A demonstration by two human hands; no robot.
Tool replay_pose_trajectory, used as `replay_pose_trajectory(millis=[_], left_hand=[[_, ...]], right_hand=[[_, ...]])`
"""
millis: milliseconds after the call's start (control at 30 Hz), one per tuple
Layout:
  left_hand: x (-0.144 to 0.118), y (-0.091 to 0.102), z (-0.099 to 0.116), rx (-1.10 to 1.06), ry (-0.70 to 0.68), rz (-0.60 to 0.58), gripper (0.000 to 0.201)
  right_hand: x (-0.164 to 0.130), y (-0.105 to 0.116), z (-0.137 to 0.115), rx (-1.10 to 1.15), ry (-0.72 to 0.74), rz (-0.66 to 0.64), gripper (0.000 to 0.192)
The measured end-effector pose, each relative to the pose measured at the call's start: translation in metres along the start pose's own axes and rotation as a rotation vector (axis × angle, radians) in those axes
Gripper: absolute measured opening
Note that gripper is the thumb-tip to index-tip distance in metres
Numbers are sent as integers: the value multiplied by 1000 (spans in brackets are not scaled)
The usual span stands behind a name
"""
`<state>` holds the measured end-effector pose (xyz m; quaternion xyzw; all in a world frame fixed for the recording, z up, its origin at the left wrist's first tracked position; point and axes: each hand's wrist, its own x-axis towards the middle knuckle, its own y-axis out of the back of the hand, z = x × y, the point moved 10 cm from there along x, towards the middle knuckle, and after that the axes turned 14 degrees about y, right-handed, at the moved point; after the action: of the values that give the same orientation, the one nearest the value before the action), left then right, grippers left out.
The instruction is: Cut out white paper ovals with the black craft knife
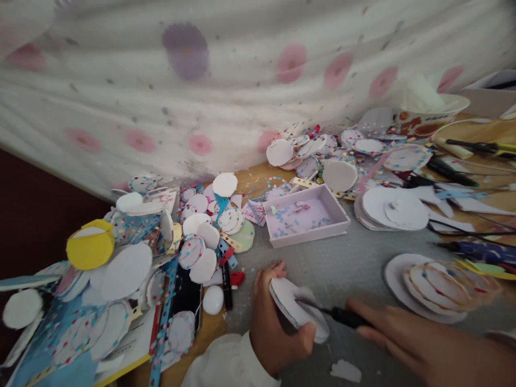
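Near the bottom middle, my left hand [266, 322] grips a white disc [287, 303], fingers behind it and thumb on its lower edge. The disc is tilted up off the grey mat [242, 274], and a flap or second layer stands up on its face. In my right hand [407, 333] is a black-handled tool [347, 317]. Its slim tip meets the disc's face; blur hides whether it is a blade. A small white scrap [345, 371] lies on the mat below the hands.
Beyond my hands stands a shallow white box [308, 236] holding bits of confetti. Stacked white discs [371, 207] and layered confetti-edged discs [435, 290] lie to the right. On the left are many discs around a yellow round piece [91, 250]. A flowered curtain [237, 80] hangs behind.
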<state>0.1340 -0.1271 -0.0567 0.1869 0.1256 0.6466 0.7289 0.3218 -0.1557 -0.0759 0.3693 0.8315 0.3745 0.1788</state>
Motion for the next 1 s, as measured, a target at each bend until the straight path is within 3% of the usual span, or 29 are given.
replay_pose_trajectory(millis=[100, 200, 333, 467, 567, 667, 767, 867, 933, 1000], left_hand=[[-5, 1, 9, 142, -121, -26, 85], [-5, 3, 6, 127, -128, -38, 82], [-2, 6, -3, -17, -55, -37, 76], [-1, 14, -2, -132, 32, -20, 73], [-5, 20, 18, -81, -15, 3, 79], [-14, 28, 40, -45, -69, 102, 80], [-28, 20, 55, -54, -143, 106, 77], [-41, 8, 52, -84, -152, 46, 49], [-48, 13, 46, -97, -141, 70, 32], [-53, 27, 44, -90, -156, 94, 26]], right_hand=[[2, 2, 7, 13, -2, -56, 42], [-8, 1, 20, -12, -18, -89, 42], [-27, 10, 29, -267, 43, 43, 40], [-29, 27, 0, -677, 177, 278, 45], [-16, 32, -27, -778, 234, 365, 46], [-3, 41, -51, -635, 245, 448, 35], [10, 43, -72, -273, 253, 458, 34], [21, 37, -92, 63, 266, 378, 21], [22, 38, -100, 175, 283, 349, 20], [15, 55, -97, 158, 294, 426, 20]])
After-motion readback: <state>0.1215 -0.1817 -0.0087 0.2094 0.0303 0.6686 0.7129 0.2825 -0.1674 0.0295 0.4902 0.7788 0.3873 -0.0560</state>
